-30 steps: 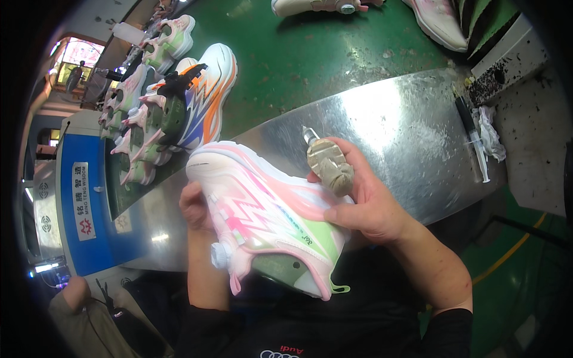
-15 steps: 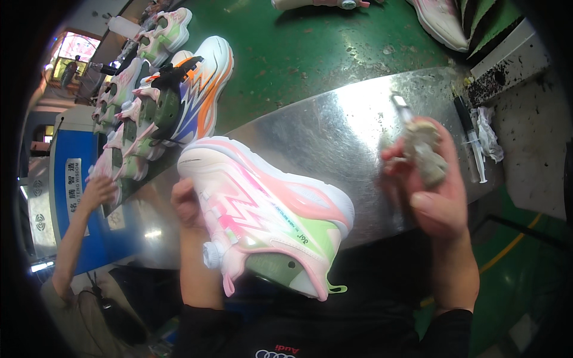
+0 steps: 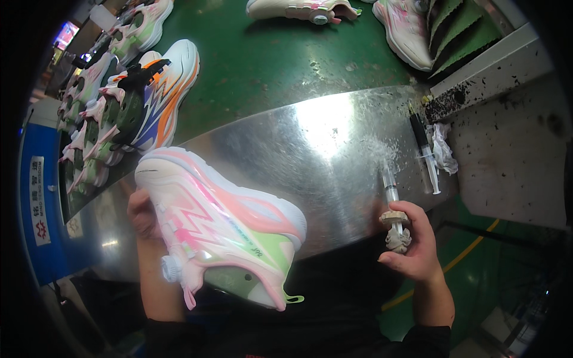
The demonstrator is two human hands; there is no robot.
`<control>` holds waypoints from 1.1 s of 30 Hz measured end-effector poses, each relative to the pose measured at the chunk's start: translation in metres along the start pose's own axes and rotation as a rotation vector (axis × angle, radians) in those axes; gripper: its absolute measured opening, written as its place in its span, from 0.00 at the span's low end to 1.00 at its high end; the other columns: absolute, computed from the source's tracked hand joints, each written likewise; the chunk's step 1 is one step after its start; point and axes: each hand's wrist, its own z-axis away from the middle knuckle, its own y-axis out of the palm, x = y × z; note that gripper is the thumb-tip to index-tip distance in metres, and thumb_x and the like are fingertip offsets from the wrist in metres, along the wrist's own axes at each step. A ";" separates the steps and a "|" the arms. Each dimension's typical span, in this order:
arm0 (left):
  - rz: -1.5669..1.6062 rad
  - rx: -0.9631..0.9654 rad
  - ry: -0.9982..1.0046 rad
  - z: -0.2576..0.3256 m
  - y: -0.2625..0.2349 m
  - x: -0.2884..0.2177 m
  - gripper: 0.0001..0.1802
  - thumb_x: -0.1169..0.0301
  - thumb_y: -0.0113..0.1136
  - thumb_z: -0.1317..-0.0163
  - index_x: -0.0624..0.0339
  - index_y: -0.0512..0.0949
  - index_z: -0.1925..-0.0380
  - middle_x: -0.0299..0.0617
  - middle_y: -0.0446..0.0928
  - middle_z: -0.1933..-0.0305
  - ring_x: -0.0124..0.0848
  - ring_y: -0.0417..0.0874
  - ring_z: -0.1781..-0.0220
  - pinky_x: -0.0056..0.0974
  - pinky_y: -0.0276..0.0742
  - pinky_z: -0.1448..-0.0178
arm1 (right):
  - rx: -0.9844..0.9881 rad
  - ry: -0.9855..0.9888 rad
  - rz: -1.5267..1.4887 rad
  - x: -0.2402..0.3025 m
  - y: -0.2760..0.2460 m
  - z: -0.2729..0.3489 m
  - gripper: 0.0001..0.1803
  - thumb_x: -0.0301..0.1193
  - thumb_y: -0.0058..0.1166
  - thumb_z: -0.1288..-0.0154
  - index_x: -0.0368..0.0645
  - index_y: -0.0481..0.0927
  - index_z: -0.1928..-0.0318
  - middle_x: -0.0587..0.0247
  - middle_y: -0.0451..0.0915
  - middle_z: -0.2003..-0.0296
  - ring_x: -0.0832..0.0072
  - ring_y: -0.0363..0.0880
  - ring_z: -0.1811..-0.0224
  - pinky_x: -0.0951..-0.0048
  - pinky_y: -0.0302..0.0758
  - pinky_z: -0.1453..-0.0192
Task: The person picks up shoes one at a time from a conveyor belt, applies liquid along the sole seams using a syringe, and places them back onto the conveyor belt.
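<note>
**A:** From the head camera: what are you holding in your left hand (image 3: 142, 210)?

**B:** You're gripping a pink, white and pale-green sneaker (image 3: 221, 224) from its far side. Most of that hand is hidden behind the shoe, so only the knuckles and the forearm are showing. The fingers are closed on it, though I cannot tell just how they are wrapping. You're tilting it with its side panel and round dial closure facing the camera, likely so that face is lying open to your eyes.

**A:** And my right hand (image 3: 413, 244)?

**B:** It's curling shut around a syringe (image 3: 391, 197) whose lower end is wrapped in a grimy wad of rag (image 3: 397, 234). The clear barrel is poking up and away from you, out over the shiny metal worktop (image 3: 286, 149). The wrap probably is giving you a surer grip. The two hands are sitting well apart, tool away from shoe.

**A:** What's lying around me?

**B:** A dark-filled second syringe (image 3: 425, 154) is lying beside a crumpled white cloth (image 3: 443, 149) at the worktop's right end. Beyond, on the green belt (image 3: 280, 59), an orange-and-blue sneaker (image 3: 156, 98) is heading a row of shoes at the left, and more pink sneakers (image 3: 301, 9) are resting farther off.
</note>
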 end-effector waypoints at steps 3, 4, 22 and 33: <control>0.013 0.002 -0.004 0.003 0.001 -0.004 0.28 0.63 0.50 0.47 0.68 0.69 0.48 0.53 0.75 0.49 0.44 0.78 0.48 0.49 0.72 0.41 | -0.045 0.060 0.009 0.006 0.001 -0.008 0.39 0.35 0.71 0.55 0.35 0.67 0.44 0.60 0.74 0.55 0.76 0.73 0.55 0.76 0.69 0.49; 0.016 0.012 -0.005 0.002 0.002 -0.006 0.28 0.63 0.50 0.47 0.68 0.69 0.48 0.53 0.75 0.49 0.44 0.78 0.48 0.49 0.72 0.41 | -0.067 -0.021 0.120 0.003 -0.002 -0.011 0.38 0.34 0.70 0.55 0.36 0.68 0.44 0.61 0.74 0.56 0.77 0.74 0.57 0.76 0.70 0.51; 0.028 0.068 -0.058 0.000 0.010 -0.008 0.28 0.65 0.50 0.47 0.69 0.68 0.47 0.54 0.74 0.48 0.45 0.77 0.47 0.49 0.71 0.40 | 0.161 -0.037 -0.863 0.034 0.048 0.015 0.42 0.55 0.63 0.50 0.32 0.64 0.50 0.45 0.74 0.64 0.65 0.79 0.65 0.74 0.77 0.65; 0.038 0.082 -0.077 0.003 0.013 -0.010 0.28 0.66 0.49 0.47 0.70 0.67 0.46 0.55 0.73 0.47 0.45 0.76 0.46 0.49 0.71 0.40 | 0.256 0.030 -0.956 0.031 0.060 0.006 0.37 0.57 0.58 0.46 0.35 0.67 0.52 0.43 0.77 0.67 0.67 0.78 0.67 0.73 0.74 0.65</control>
